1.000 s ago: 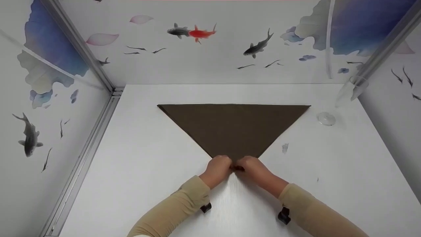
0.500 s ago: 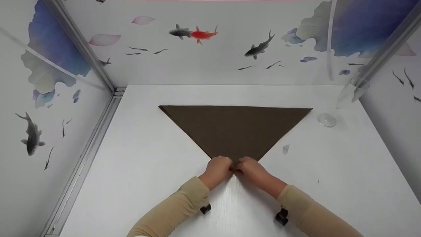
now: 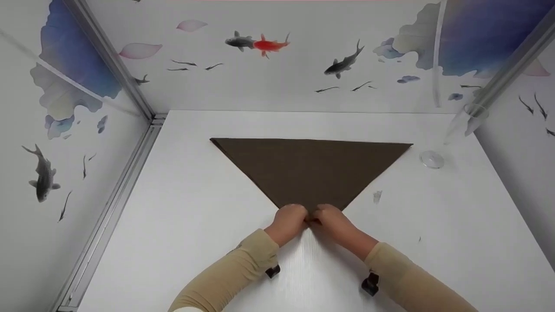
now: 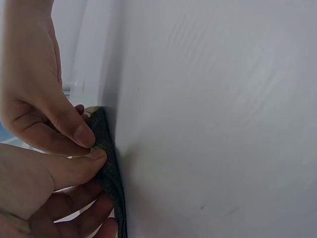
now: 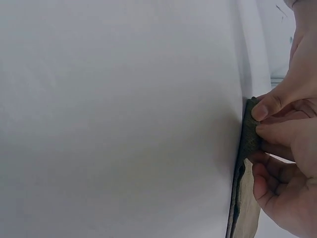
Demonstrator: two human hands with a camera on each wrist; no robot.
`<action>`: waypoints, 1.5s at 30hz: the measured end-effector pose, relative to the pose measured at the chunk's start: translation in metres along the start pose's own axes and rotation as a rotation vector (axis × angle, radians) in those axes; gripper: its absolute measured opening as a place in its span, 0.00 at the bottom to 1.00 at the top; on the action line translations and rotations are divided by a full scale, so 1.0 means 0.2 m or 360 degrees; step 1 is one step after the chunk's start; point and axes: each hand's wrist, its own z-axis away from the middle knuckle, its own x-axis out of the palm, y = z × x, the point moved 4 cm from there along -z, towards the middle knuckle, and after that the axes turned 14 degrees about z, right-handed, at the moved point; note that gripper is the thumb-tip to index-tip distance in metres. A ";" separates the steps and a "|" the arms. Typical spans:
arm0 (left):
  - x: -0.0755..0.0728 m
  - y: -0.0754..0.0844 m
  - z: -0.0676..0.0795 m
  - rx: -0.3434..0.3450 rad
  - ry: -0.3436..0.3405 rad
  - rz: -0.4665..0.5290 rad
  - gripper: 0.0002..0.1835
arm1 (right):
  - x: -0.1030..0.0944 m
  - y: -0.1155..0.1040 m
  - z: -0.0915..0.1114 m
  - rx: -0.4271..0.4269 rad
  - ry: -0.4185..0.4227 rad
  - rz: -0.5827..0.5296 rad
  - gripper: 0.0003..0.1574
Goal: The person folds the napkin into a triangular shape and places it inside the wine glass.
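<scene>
A dark brown cloth (image 3: 312, 173), folded into a triangle, lies flat with its long edge toward the back and one corner toward me. At that near corner my left hand (image 3: 289, 222) and right hand (image 3: 337, 225) sit side by side, knuckles up. Each pinches the folded edge between thumb and fingers. Both thumbs press on the dark cloth edge (image 4: 110, 173) in the left wrist view, their tips almost meeting. A pale beige layer (image 5: 249, 198) shows behind the dark fold in the right wrist view. The corner's tip is mostly hidden by my fingers.
The cloth is on a white table (image 3: 195, 242) with walls on three sides. To the right stands a clear, cup-like container (image 3: 466, 123), with a small round transparent disc (image 3: 431, 159) in front of it. A grey mark (image 3: 377, 196) shows on the tabletop.
My hands stay at the near corner, their fingers shifting slightly on the folded edge. The cloth keeps its triangle shape; the whole head view has shifted a little.
</scene>
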 end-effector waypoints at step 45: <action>0.00 0.01 -0.01 0.0019 -0.0008 -0.0070 0.10 | 0.00 0.03 0.02 -0.0047 0.0216 0.0235 0.10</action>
